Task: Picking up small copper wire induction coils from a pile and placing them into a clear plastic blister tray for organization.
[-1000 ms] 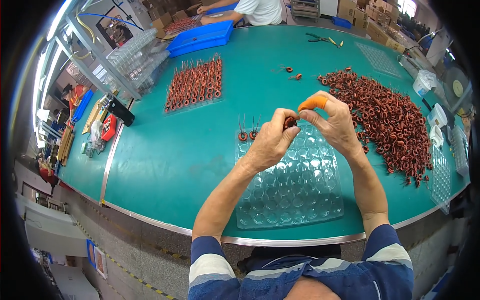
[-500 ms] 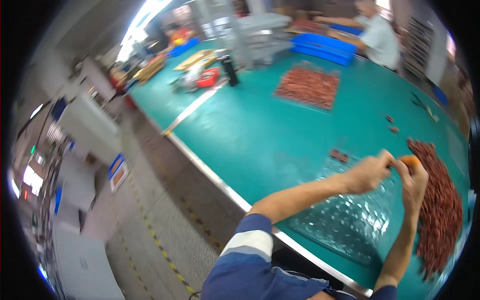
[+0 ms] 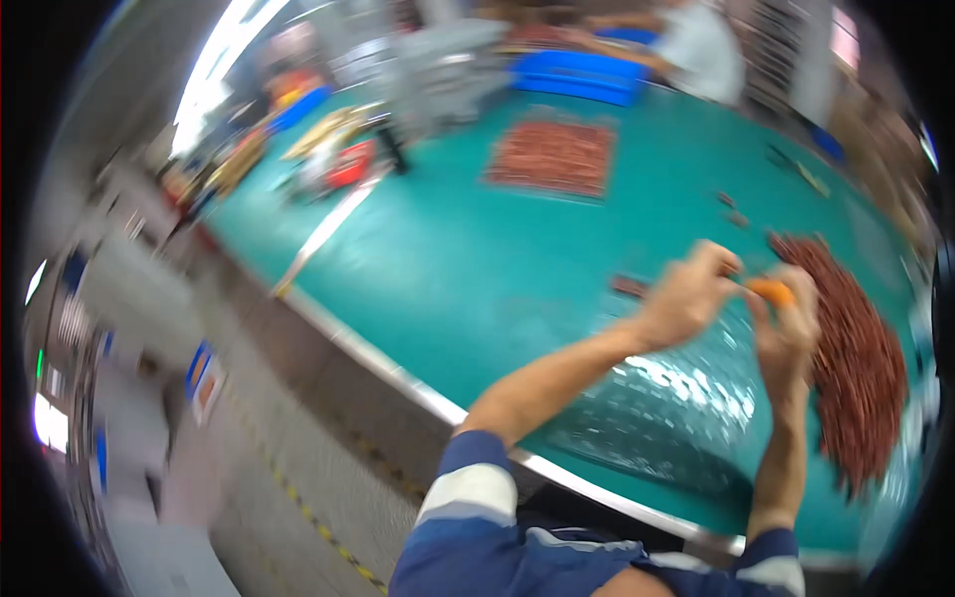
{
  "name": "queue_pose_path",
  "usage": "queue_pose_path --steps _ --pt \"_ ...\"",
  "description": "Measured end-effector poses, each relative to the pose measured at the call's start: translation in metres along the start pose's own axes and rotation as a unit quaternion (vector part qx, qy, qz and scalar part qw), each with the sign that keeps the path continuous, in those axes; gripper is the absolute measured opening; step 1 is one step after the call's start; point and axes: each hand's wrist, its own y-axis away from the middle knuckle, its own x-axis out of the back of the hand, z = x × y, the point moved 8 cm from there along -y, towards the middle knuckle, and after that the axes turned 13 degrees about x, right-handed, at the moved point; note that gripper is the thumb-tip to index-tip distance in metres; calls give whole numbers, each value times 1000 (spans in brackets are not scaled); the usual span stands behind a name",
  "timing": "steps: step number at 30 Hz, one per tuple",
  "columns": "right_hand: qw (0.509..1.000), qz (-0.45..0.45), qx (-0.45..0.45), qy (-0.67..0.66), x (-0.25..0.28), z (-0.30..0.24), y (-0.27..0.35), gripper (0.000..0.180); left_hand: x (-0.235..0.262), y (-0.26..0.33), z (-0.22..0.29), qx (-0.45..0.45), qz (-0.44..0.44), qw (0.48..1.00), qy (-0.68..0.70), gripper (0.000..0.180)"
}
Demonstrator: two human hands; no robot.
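Observation:
My left hand (image 3: 684, 298) is closed in a pinch above the green table; a small dark reddish bit shows at its fingertips, too blurred to name. Just right of it, my right hand (image 3: 789, 333) is wrapped round an orange object (image 3: 771, 292), perhaps a handle; its kind cannot be made out. The fingertips of both hands are close together with a small gap. Below them lies a clear plastic sheet (image 3: 647, 428) with shiny pockets. Beside my right hand spreads a long heap of small reddish-brown pieces (image 3: 860, 368). Similar pieces (image 3: 629, 287) sit left of my left hand.
A clear sheet filled with reddish-brown pieces (image 3: 553, 157) lies farther off on the green table (image 3: 438, 269). Behind it stand a blue bin (image 3: 577, 77) and another person (image 3: 704, 55). Tweezers-like tools (image 3: 799, 171) lie far right. A red object (image 3: 350, 164) and a dark bottle (image 3: 391, 147) stand far left.
The whole view has shifted, so the table and hands sit further left and higher. My hands have drawn slightly apart; the right still grips the orange object.

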Motion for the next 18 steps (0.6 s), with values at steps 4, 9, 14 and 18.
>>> queue_pose_path --steps 4,9,14,18 --pt "998 27 18 -56 5 2 -12 15 -2 -1 -3 136 -117 973 143 21" --pt "996 44 -29 -76 20 29 11 23 -30 -5 -5 116 -143 972 144 22" --pt "997 17 -14 -72 24 19 3 54 -25 2 2 103 -150 983 37 27" --pt "996 -22 16 -83 15 12 2 52 -19 6 5 116 -146 981 47 25"
